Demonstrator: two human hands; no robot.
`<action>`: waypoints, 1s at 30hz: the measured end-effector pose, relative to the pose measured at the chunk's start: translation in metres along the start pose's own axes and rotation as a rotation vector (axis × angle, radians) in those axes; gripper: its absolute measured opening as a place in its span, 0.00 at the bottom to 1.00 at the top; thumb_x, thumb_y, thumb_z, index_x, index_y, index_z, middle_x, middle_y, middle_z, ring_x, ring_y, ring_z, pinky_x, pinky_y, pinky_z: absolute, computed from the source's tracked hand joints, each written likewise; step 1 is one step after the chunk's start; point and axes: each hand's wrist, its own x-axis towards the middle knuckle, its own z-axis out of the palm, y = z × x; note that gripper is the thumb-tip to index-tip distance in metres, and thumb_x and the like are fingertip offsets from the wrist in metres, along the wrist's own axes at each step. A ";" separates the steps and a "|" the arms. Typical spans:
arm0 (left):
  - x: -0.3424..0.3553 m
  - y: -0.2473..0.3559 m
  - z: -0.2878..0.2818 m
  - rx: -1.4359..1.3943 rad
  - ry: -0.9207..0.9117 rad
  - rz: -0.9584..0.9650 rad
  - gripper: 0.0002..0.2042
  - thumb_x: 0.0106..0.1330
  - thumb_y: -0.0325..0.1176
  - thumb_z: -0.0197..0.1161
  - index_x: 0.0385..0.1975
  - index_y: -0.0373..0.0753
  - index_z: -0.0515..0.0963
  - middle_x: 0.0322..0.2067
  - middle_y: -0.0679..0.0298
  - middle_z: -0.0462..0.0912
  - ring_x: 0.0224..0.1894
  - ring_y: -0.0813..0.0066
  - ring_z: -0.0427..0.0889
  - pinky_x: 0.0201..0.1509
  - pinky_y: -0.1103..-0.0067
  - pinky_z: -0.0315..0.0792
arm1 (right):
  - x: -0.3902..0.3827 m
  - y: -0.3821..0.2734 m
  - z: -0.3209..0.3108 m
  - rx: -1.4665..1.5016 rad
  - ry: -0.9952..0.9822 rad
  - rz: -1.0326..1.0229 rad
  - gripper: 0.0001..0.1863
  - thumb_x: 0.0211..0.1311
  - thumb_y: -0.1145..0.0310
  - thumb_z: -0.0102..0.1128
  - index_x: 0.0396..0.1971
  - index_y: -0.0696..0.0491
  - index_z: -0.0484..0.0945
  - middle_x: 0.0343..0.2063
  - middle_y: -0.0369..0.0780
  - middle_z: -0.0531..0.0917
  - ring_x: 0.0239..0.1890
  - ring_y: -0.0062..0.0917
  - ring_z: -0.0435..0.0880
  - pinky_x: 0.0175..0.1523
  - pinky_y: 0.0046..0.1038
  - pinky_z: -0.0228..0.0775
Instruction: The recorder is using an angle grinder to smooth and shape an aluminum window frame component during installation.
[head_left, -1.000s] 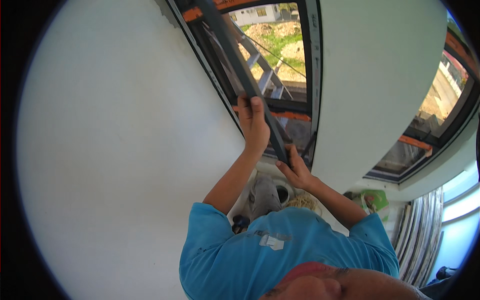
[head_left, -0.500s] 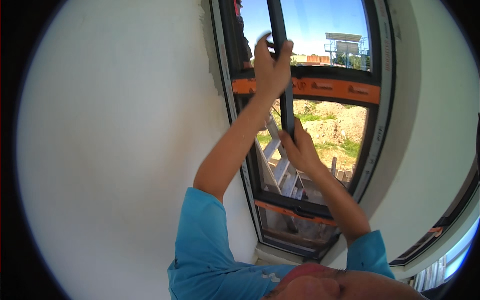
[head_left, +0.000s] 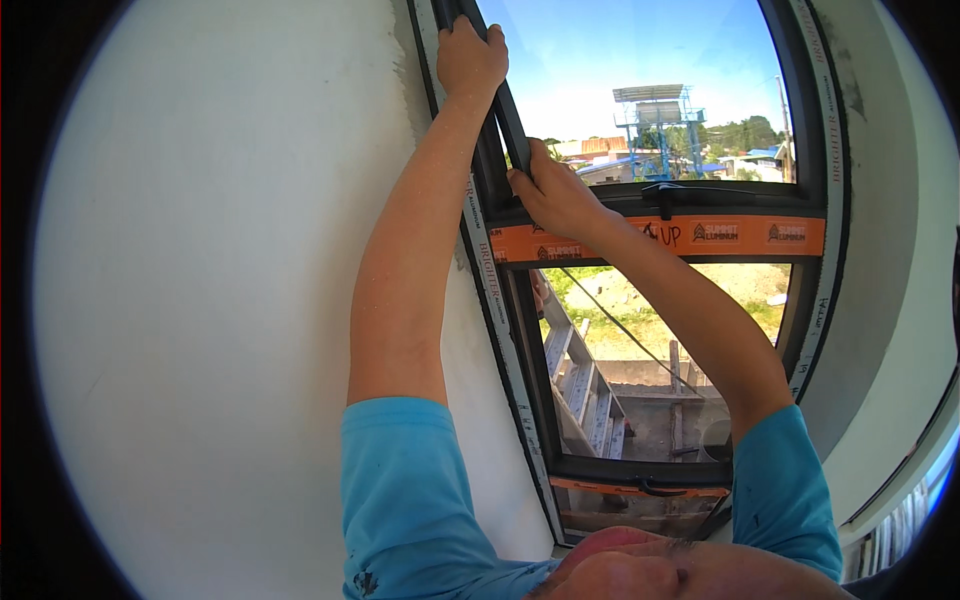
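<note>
A dark, narrow frame strip (head_left: pixel 514 125) slants along the left side of the upper window pane (head_left: pixel 600 60). My left hand (head_left: pixel 472 62) is closed around its upper part, close to the window's left jamb. Lower down, my right hand (head_left: pixel 562 198) grips the strip's bottom end, thumb on the near side and fingers behind. That end sits just above the orange-taped crossbar (head_left: pixel 770 233) of the black window frame (head_left: pixel 810 150). Whether the strip is seated in the frame or only held against it, I cannot tell.
A white plastered wall (head_left: pixel 220 280) runs along the left, with a pale reveal (head_left: pixel 875 250) to the right. Below the crossbar is a lower pane with a black handle (head_left: pixel 665 490) under it. Through the glass show an aluminium ladder (head_left: pixel 590 400) and a blue-framed tower (head_left: pixel 660 125).
Both hands have moved up and left with the strip, from across the middle of the window to its left side. My right hand has risen from the lower pane to above the crossbar.
</note>
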 end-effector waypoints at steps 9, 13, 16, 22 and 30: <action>0.009 -0.003 -0.002 0.218 0.088 0.071 0.25 0.69 0.41 0.58 0.55 0.23 0.73 0.50 0.37 0.78 0.55 0.43 0.76 0.60 0.56 0.70 | 0.014 0.000 0.012 -0.059 -0.033 0.013 0.23 0.71 0.57 0.47 0.46 0.65 0.59 0.30 0.60 0.81 0.38 0.58 0.82 0.45 0.51 0.72; 0.014 -0.023 0.009 0.103 0.148 0.072 0.25 0.69 0.41 0.57 0.55 0.22 0.72 0.51 0.37 0.77 0.55 0.43 0.76 0.61 0.57 0.70 | 0.009 -0.005 0.024 -0.125 -0.028 0.028 0.22 0.72 0.59 0.47 0.46 0.66 0.59 0.30 0.60 0.81 0.36 0.58 0.82 0.44 0.51 0.73; 0.019 -0.029 0.016 0.066 0.281 0.183 0.25 0.69 0.40 0.57 0.55 0.22 0.73 0.50 0.36 0.77 0.55 0.42 0.76 0.61 0.57 0.69 | 0.010 -0.007 0.024 -0.060 0.027 -0.008 0.21 0.72 0.60 0.47 0.46 0.66 0.59 0.29 0.61 0.81 0.36 0.58 0.82 0.44 0.51 0.73; 0.018 -0.015 0.007 0.050 0.199 0.154 0.24 0.69 0.39 0.57 0.55 0.22 0.74 0.51 0.35 0.77 0.55 0.41 0.76 0.61 0.58 0.69 | 0.021 0.003 0.022 -0.079 0.000 -0.050 0.23 0.72 0.61 0.47 0.47 0.69 0.58 0.30 0.63 0.81 0.37 0.58 0.83 0.44 0.48 0.75; 0.030 -0.034 0.010 -0.088 0.169 0.162 0.20 0.67 0.39 0.58 0.43 0.21 0.77 0.43 0.36 0.80 0.47 0.42 0.80 0.54 0.60 0.72 | 0.032 0.010 0.028 -0.213 0.067 -0.199 0.24 0.72 0.57 0.54 0.42 0.65 0.58 0.22 0.55 0.78 0.26 0.41 0.83 0.33 0.37 0.73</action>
